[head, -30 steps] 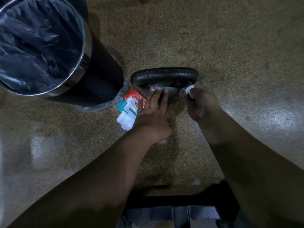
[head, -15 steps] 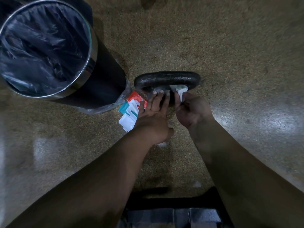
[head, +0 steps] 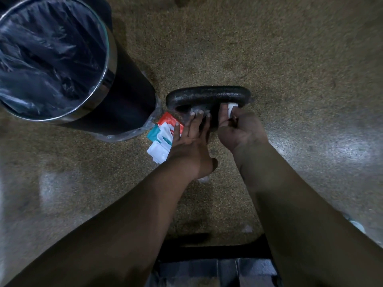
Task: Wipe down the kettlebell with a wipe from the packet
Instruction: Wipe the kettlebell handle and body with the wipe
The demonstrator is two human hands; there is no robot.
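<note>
Nearest to the person, two bare forearms reach forward over the speckled floor (head: 290, 59). A small white scrap (head: 204, 179) lies on the floor just beside the left wrist.

There are two hands, close together but not touching. The left hand (head: 190, 141) has straight fingers, and the fingertips rest on the dark body of the kettlebell below its handle. It holds nothing. The right hand (head: 240, 131) pinches one white wipe (head: 231, 108) and presses it against the inner right end of the handle.

One wipe packet (head: 163, 137), red, teal and white, lies flat on the floor. It is partly under the left hand, between the kettlebell and the bin. I cannot tell whether any wipes are inside it.

The one kettlebell (head: 207, 95), black and rough, stands on the floor just beyond the hands.

Farthest, at the left, stands one dark round bin (head: 128, 96) with a shiny metal rim. It holds one plastic bag (head: 47, 59) as a liner; what lies at the bottom I cannot tell.
</note>
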